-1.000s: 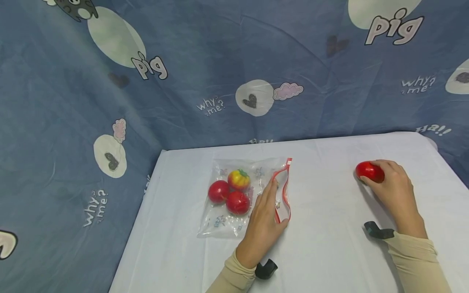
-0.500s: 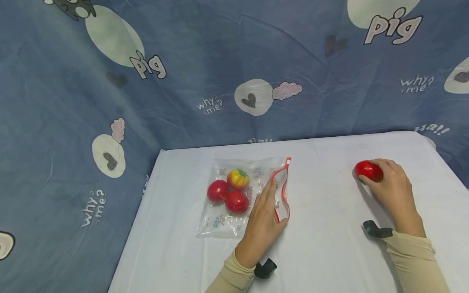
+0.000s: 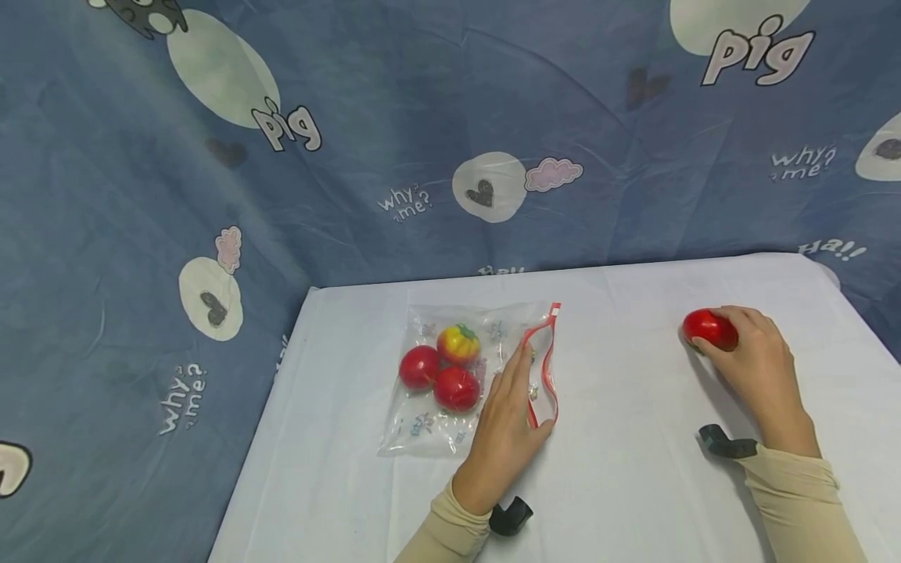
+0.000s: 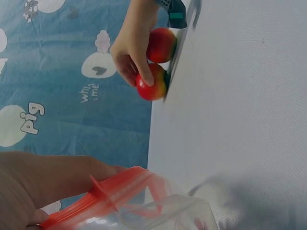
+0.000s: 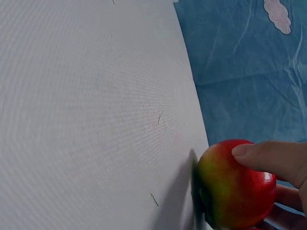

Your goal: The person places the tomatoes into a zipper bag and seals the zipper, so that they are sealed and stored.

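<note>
A clear zip bag (image 3: 415, 434) with a red zip strip lies on the white table, its mouth gaping to the right. Inside it are two red fruits (image 3: 457, 389) and a yellow-red one (image 3: 458, 344) with a green leafy top. My left hand (image 3: 501, 430) rests at the mouth, fingers straight along the strip and thumb apart at its near end. On the right, my right hand (image 3: 756, 360) pinches a tomato-like red fruit (image 5: 235, 187), yellow-green towards its leafy end, low at the tabletop. A second such fruit (image 4: 161, 45) sits beside it, hidden by that hand in the head view.
White cloth (image 3: 619, 438) covers the table between bag and right hand. A blue printed curtain (image 3: 394, 102) stands behind the table and on its left. Dark wrist-camera mounts (image 3: 511, 517) stick out at both wrists.
</note>
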Demonstrator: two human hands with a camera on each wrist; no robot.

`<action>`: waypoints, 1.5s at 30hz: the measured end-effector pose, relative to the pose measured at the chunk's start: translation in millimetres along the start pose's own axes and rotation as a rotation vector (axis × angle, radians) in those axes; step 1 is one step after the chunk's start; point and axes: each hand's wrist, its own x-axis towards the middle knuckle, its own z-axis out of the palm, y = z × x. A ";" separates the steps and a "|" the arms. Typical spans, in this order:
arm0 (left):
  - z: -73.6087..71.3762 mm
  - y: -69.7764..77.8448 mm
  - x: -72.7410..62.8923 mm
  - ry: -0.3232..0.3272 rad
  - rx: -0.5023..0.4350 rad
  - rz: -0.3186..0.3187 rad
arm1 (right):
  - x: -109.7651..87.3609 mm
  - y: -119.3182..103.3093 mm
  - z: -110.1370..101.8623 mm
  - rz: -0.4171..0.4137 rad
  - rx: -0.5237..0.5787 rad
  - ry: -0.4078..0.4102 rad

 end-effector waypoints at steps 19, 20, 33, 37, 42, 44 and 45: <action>-0.9 0.2 0.0 -0.002 -0.001 -0.006 | 0.0 -13.2 2.1 -0.093 0.075 0.078; -0.9 0.3 0.0 -0.004 0.000 -0.006 | -0.1 -14.1 2.4 -0.102 0.088 0.084; -2.1 0.9 0.2 -0.006 -0.001 -0.007 | 0.5 -33.7 14.6 -0.210 0.240 0.029; -2.5 1.2 0.4 -0.012 0.006 -0.005 | -1.7 -42.6 21.1 -0.283 0.298 0.018; -2.8 1.3 0.4 -0.007 0.013 -0.002 | -3.2 -56.0 25.9 -0.363 0.360 0.000; -2.8 1.2 0.5 -0.007 0.009 -0.003 | -4.0 -60.0 28.0 -0.381 0.382 -0.006; -2.9 1.2 0.6 -0.009 0.007 -0.004 | -4.4 -61.8 29.2 -0.386 0.387 -0.010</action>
